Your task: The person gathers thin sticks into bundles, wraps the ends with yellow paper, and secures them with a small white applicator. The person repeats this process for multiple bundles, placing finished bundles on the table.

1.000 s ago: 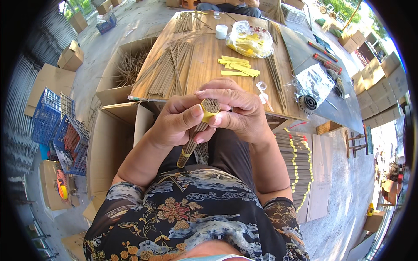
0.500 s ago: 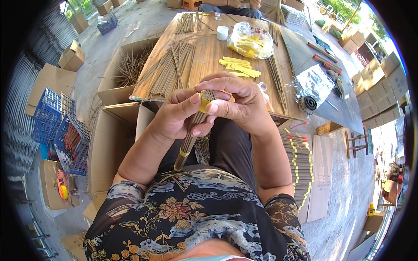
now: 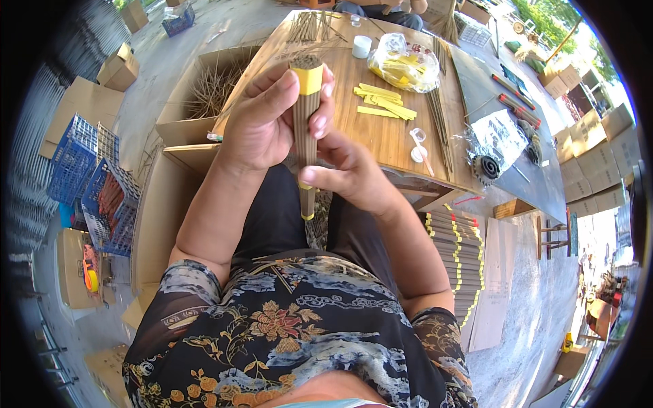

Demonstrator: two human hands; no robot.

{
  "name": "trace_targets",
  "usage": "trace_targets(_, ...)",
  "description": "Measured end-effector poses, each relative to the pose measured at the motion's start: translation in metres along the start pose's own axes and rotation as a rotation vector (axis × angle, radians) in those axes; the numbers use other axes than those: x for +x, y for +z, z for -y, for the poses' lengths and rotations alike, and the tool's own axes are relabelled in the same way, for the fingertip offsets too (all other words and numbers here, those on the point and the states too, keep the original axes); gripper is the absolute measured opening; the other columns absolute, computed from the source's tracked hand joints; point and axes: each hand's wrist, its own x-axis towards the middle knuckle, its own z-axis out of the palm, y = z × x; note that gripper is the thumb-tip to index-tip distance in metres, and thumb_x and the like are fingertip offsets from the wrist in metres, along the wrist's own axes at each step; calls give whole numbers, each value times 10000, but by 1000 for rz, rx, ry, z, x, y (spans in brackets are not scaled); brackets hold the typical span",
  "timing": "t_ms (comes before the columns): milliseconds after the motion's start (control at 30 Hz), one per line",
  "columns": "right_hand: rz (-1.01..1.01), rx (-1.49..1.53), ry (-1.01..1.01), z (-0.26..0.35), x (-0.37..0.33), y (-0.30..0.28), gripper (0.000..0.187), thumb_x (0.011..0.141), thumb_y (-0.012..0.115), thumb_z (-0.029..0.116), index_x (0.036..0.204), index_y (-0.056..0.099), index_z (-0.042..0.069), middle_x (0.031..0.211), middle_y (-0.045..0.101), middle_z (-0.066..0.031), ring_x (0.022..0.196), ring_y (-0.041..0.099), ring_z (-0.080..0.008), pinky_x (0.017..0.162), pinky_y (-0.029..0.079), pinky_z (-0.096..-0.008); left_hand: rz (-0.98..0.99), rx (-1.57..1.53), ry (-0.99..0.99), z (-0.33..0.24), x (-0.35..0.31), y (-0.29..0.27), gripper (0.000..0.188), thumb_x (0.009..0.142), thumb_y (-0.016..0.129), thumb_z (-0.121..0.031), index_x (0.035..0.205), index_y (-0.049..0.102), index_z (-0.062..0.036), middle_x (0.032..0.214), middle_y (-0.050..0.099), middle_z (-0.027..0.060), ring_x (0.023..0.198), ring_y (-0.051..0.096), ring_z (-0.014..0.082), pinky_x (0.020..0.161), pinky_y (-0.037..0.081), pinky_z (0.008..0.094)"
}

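A tight bundle of thin brown incense sticks [image 3: 306, 122] stands nearly upright over my lap, its top end facing up. A wide yellow paper band [image 3: 308, 79] wraps it just below that end, and narrower yellow bands circle it lower down. My left hand [image 3: 262, 119] is closed around the upper part, thumb beside the wide band. Lower on the bundle, the thumb and fingers of my right hand [image 3: 350, 166] grip it from the right. Loose yellow paper strips [image 3: 386, 102] lie on the wooden table [image 3: 340, 126] beyond my hands.
On the table are a plastic bag of yellow strips [image 3: 405, 64], a white cup [image 3: 362, 46] and a small open container [image 3: 417, 154] with a stick across it. Finished bundles [image 3: 452, 265] lie low on the right. Cardboard boxes [image 3: 170, 217] stand left. Another person sits opposite.
The bundle has risen and turned more upright, slightly leftward. My right hand has moved from the banded top down to the lower part, while my left hand keeps hold near the top.
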Motion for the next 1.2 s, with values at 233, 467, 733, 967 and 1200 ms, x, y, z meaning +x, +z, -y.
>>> trace_targets(233, -57, -123, 18, -13, 8, 4, 240, 858, 584, 199, 970, 537, -8, 788, 555, 0, 735, 506, -68, 651, 423, -217, -221, 244, 32, -4, 4, 3, 335, 900, 467, -220, 1127, 470, 26, 974, 550, 141, 828, 560, 203, 736, 476, 321)
trace_targets(467, 72, -92, 178, 5, 11, 1, 477, 802, 638, 322, 1096, 476, -17, 903, 566, -35, 810, 535, -94, 729, 430, -214, -119, 106, -27, -8, 3, -6, 330, 906, 469, -277, 1068, 495, 9, 785, 552, 60, 676, 554, 127, 612, 468, 255)
trace_targets(733, 83, 30, 323, -27, -5, 11, 254, 867, 559, 280, 910, 517, 33, 705, 543, -21, 646, 545, -111, 612, 462, -225, -567, 126, 202, -29, 6, -33, 319, 881, 515, -328, 980, 527, -25, 796, 620, 114, 693, 611, 200, 678, 513, 324)
trace_targets(967, 124, 442, 317, -12, 4, 9, 373, 901, 466, 343, 993, 522, -14, 790, 598, -126, 686, 611, -212, 687, 522, -323, -417, -159, -201, 20, -26, -15, 380, 869, 538, -282, 1077, 443, 21, 741, 548, 66, 632, 562, 142, 580, 488, 247)
trace_targets(1200, -384, -18, 114, -11, -29, 2, 261, 912, 485, 211, 954, 576, -30, 795, 611, -63, 710, 576, -107, 688, 480, -238, -831, -356, 102, -11, -34, -59, 196, 865, 551, -187, 812, 487, -10, 555, 440, -31, 448, 418, 55, 448, 354, 217)
